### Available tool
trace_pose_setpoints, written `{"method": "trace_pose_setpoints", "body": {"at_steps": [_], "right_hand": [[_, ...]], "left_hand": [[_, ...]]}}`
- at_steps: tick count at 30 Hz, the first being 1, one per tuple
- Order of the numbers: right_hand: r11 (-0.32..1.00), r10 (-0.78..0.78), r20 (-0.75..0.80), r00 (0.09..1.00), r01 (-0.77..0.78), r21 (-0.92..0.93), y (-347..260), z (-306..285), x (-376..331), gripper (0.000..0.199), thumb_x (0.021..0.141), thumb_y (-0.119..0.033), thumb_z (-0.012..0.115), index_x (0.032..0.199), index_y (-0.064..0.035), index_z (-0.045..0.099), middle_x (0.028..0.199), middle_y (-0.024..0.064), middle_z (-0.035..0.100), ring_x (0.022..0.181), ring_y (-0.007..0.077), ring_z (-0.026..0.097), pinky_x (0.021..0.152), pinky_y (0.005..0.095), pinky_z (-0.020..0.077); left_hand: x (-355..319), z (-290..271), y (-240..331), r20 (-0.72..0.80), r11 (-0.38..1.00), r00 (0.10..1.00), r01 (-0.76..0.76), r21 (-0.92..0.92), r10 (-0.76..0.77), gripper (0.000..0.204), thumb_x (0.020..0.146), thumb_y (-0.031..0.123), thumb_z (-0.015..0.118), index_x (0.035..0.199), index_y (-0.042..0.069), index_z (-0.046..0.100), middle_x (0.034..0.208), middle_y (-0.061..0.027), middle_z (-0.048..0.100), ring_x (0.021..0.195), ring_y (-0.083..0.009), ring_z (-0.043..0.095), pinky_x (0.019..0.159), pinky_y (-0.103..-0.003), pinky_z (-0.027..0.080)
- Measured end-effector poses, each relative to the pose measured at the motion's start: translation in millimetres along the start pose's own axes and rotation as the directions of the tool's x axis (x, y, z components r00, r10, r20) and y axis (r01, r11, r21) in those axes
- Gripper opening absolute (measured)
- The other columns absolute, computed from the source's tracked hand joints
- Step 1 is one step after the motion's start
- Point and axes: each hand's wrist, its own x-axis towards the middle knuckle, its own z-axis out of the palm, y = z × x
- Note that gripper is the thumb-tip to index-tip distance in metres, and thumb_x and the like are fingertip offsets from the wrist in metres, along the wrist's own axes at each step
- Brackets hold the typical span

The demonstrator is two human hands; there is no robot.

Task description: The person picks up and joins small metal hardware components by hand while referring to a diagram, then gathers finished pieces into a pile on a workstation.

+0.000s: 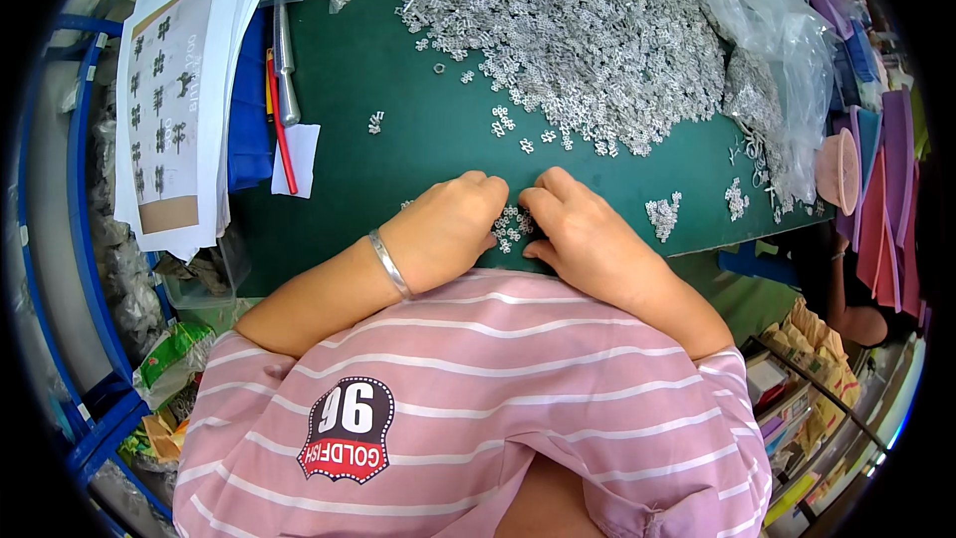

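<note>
My left hand [450,221], with a silver bangle [389,266] on its wrist, rests near the front edge of the green tabletop [368,60]. Across from it is my right hand [583,224]. Both have their fingers curled inward and the thumbs close to them; the fingertips are mostly hidden, so I cannot make out what they pinch. Between the hands lies a cluster of small silver metal pieces [512,229] with looped shapes. Beyond them spreads a big heap of similar small metal pieces [588,40].
Small groups of metal pieces [662,216] lie right of my hands. Clear plastic bags [787,50] border the heap. At left are stacked printed sheets [174,110], a red pen [283,144], a metal-handled tool [286,80] and blue shelving [45,239]. Another person's arm [846,299] shows at far right.
</note>
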Motion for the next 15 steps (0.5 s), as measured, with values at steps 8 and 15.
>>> {"method": "trace_pose_setpoints", "body": {"at_steps": [8, 15], "right_hand": [[0.984, 0.068, -0.018, 0.998, -0.064, 0.165, 3, 1, -2, 0.031, 0.077, 0.006, 0.068, 0.105, 0.0013, 0.057, 0.097, 0.0174, 0.058, 0.085, 0.0364, 0.063, 0.073, 0.042, 0.0525], [0.995, 0.039, -0.225, 0.974, -0.018, 0.096, 21, -29, -13, 0.02, 0.076, 0.005, 0.068, 0.096, 0.0007, 0.063, 0.088, 0.0151, 0.064, 0.08, 0.034, 0.064, 0.069, 0.0396, 0.0512]], "left_hand": [[-3, 2, 3, -0.11, 0.994, 0.989, -0.099, -0.035, 0.095, 0.031, 0.074, -0.004, 0.072, 0.102, 0.0, 0.058, 0.09, -0.0167, 0.058, 0.081, -0.0376, 0.061, 0.073, -0.043, 0.052], [-6, -4, 9, -0.101, 0.979, 0.974, -0.203, -0.002, 0.202, 0.024, 0.077, -0.008, 0.067, 0.099, -0.001, 0.06, 0.091, -0.0166, 0.06, 0.081, -0.0354, 0.063, 0.07, -0.039, 0.053]]}}
